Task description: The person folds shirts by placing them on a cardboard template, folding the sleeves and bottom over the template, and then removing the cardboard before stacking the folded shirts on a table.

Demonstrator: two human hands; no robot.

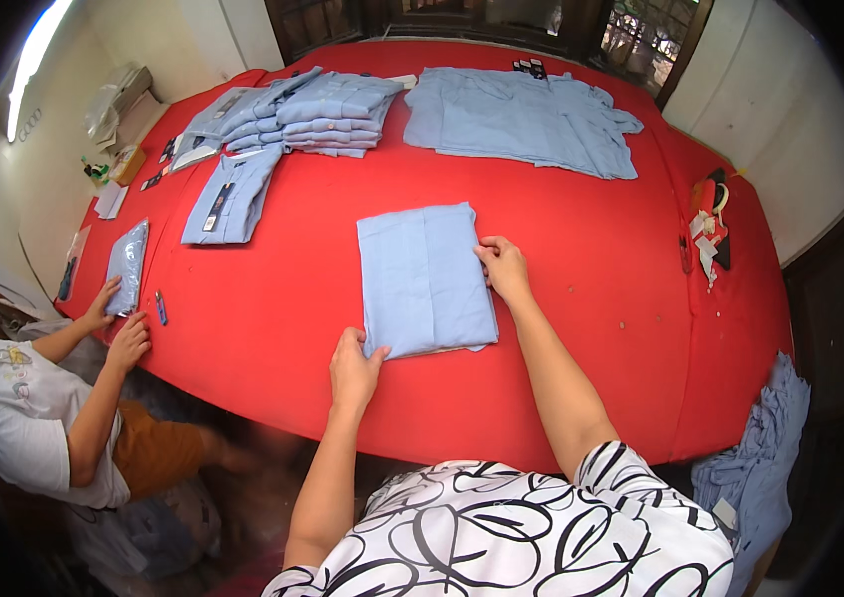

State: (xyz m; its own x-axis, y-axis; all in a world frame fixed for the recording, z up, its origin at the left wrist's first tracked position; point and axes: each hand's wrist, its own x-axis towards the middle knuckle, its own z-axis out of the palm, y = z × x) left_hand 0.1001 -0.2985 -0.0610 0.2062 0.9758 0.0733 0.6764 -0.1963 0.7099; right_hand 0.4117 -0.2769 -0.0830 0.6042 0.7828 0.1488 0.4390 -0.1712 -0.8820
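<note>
A folded light blue shirt (425,279) lies flat on the red-covered table in front of me, as a neat rectangle with a crease down its middle. My left hand (354,370) is closed on its near left corner, thumb on top and fingers partly hidden at the edge. At the right edge, a little above the middle, my right hand (504,269) pinches the cloth between thumb and fingers. A pale strip shows under the shirt's near edge.
Folded blue shirts (332,109) are stacked at the far left, with one tagged shirt (231,199) before them. Unfolded shirts (521,119) lie far right. Left, a co-worker's hands (126,338) touch a bagged shirt (127,264) beside a blue cutter (161,308). More blue garments (760,458) hang near right.
</note>
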